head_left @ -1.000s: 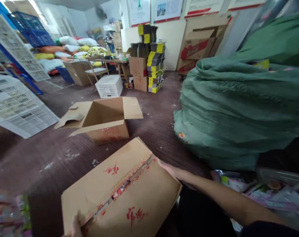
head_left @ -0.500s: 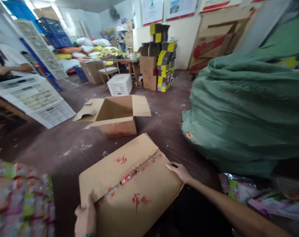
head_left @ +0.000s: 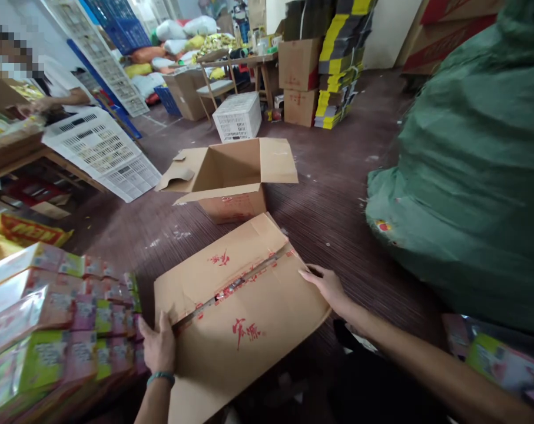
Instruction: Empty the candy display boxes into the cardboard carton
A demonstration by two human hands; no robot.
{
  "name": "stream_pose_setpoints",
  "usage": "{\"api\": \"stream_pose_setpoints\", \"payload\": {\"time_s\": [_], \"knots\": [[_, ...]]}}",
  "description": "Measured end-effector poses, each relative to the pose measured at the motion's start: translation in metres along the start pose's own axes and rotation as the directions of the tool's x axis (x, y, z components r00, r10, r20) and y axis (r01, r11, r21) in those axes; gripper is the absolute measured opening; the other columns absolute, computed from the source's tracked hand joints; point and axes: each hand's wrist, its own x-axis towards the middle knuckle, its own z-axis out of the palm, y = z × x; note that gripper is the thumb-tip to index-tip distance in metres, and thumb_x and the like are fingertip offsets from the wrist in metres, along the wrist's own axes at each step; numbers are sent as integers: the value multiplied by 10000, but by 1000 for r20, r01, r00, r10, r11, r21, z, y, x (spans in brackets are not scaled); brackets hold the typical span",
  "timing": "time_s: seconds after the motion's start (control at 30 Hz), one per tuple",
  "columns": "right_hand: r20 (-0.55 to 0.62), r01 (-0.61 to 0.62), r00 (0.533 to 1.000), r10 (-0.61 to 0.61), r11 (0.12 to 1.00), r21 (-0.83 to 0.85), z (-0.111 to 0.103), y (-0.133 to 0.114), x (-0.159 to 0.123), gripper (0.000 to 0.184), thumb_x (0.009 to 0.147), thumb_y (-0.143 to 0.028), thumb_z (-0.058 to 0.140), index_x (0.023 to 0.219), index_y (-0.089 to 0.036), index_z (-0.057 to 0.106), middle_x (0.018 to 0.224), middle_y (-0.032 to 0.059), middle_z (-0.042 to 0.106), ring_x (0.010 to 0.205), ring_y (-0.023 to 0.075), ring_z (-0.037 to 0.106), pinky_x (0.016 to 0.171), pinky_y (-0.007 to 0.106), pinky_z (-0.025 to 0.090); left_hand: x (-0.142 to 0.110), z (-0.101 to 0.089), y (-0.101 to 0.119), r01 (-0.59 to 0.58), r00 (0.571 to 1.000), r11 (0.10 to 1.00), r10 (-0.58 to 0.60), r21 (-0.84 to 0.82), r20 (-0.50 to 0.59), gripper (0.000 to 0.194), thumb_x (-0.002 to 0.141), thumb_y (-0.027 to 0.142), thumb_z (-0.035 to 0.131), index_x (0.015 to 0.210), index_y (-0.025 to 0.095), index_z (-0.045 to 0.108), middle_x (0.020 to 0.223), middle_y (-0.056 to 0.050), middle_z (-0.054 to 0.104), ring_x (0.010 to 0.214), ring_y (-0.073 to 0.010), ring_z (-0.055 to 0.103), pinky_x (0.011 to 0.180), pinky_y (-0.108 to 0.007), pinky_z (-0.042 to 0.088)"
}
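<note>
A brown cardboard box point(head_left: 249, 300) with red printed characters is tilted in front of me, its top flaps meeting at a narrow gap with torn red tape. My left hand point(head_left: 159, 344), a band on its wrist, grips the box's left edge, thumb and fingers partly visible. On the opposite edge, my right hand point(head_left: 331, 288) has its thumb on top while the other fingers are partly hidden. Just beyond stands an open cardboard carton point(head_left: 234, 206) with its flaps folded out. Stacked colourful packets point(head_left: 83, 335) are close to my left hand.
A large green sack point(head_left: 470, 194) bulges on the right. White plastic crates point(head_left: 238, 118) stand on the dark floor, and a person in a white top point(head_left: 66, 82) works at a table on the left. Bundled cardboard point(head_left: 337, 70) is piled farther back.
My view has tipped downward and turned left, bringing more of the packet stack into sight. Both hands keep their hold on the box, which stays tilted.
</note>
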Motion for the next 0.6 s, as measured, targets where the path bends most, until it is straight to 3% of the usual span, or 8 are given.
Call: {"api": "stream_pose_setpoints", "payload": {"time_s": [0.1,0.17,0.23,0.3,0.37,0.43,0.5,0.6], "knots": [[26,56,998,-50,945,-321,39,-29,35,453,966,-569,609,1168,-193,762,1150,122,767,1112,323,713,938,382,532,17,-13,9,39,995,997,-33,67,-91,848,980,731,226,1604,223,496,1661,-291,357,1524,-529,355,1159,-737,308],[96,98,994,-51,808,-581,62,-58,58,480,1056,-569,515,1145,-159,747,1088,175,762,1074,346,722,908,398,527,24,-15,12,-182,980,966,192,181,-41,714,1026,599,222,1501,252,625,1721,-199,302,1594,-466,240,1236,-703,198],[148,211,977,-152,658,-723,81,-94,83,502,1098,-554,451,1169,-135,718,1091,203,748,1051,349,717,895,404,523,26,-8,10,-431,902,869,415,244,115,637,1032,489,282,1499,222,623,1689,-157,396,1596,-373,283,1287,-589,199],[180,393,892,-414,514,-762,95,-132,112,461,1109,-488,451,1294,-121,659,1245,215,703,1152,347,670,961,421,510,22,7,6,-543,840,789,507,287,195,687,998,499,394,1561,134,538,1651,-185,450,1574,-350,328,1297,-523,220],[229,537,721,-654,319,-781,106,-166,148,502,1086,-421,516,1462,-91,553,1488,239,554,1383,376,511,1118,492,433,12,23,1,-545,835,764,531,345,145,857,950,580,496,1628,62,409,1681,-234,378,1589,-403,266,1292,-575,188],[319,572,650,-690,168,-802,117,-189,186,655,1030,-347,619,1592,-74,423,1661,239,336,1542,394,300,1238,560,300,3,35,-4,-543,829,754,550,370,97,948,927,631,537,1667,76,327,1710,-249,305,1606,-438,191,1278,-628,149],[361,546,695,-622,130,-827,128,-199,221,694,1010,-264,618,1632,-79,371,1655,246,344,1536,408,307,1227,590,308,-3,41,-7,-553,823,750,561,362,94,951,926,655,545,1680,123,317,1719,-242,283,1612,-434,171,1275,-631,133],[289,418,841,-458,208,-885,141,-201,258,494,1039,-113,417,1511,-54,548,1377,268,623,1314,396,570,1056,534,470,-5,43,-11,-564,817,746,567,355,106,962,922,677,545,1680,129,322,1722,-243,273,1617,-416,159,1282,-611,121]]}}
